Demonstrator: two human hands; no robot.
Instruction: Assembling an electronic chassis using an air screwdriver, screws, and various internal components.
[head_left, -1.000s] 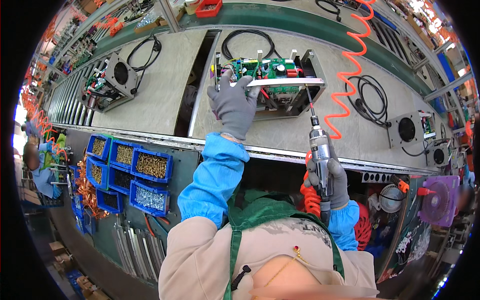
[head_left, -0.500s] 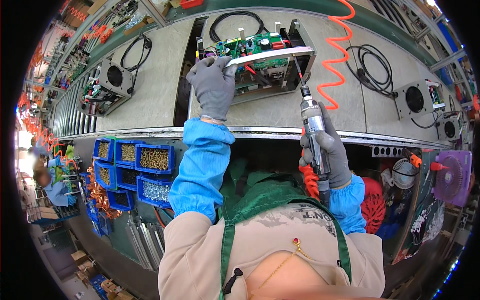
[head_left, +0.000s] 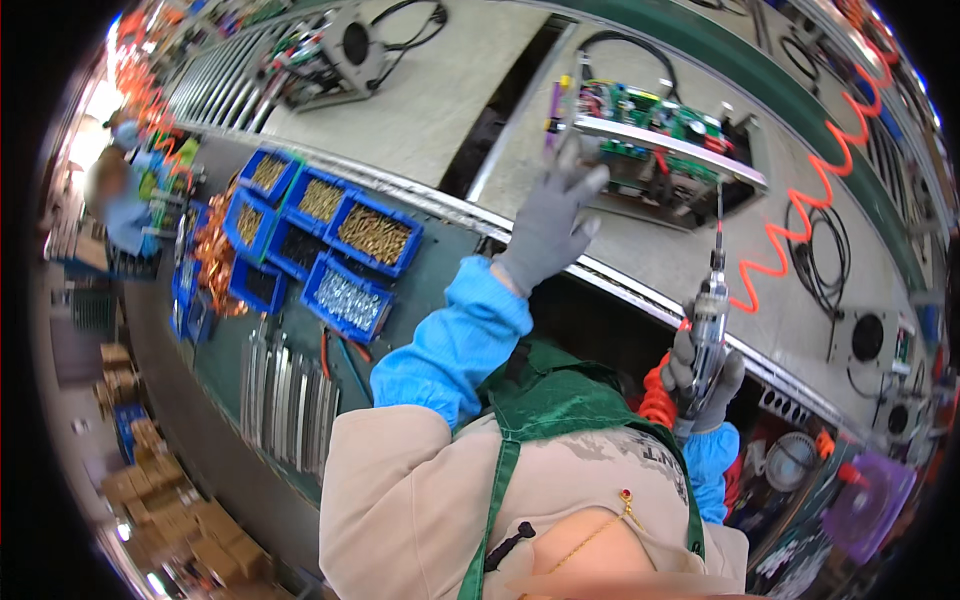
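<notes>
From my distant seat I see that the left hand (head_left: 550, 222), in a grey glove, is grasping nothing: its fingers are spread and relaxed. They are just beside the left end of a pale metal bar (head_left: 660, 138), but I cannot tell if the fingertips touch it. The right hand (head_left: 722, 390), also gloved, is closed firmly around the body of a pneumatic screwdriver (head_left: 710, 315).

The electronic chassis (head_left: 655, 206) lies ahead of both hands, on the grey worktop (head_left: 610, 252), with the bar along its near upper edge and a green circuit board (head_left: 690, 122) behind this bar. From the right grip, the long bit (head_left: 719, 205) points away to the bar's right end; whether its tip meets a screw is too small for me to see.

An orange coiled hose (head_left: 775, 262) hangs to the right of the screwdriver. To the left of the left hand stand blue bins, one with brass screws (head_left: 373, 235), and nearer to the body lie metal strips (head_left: 285, 400).
</notes>
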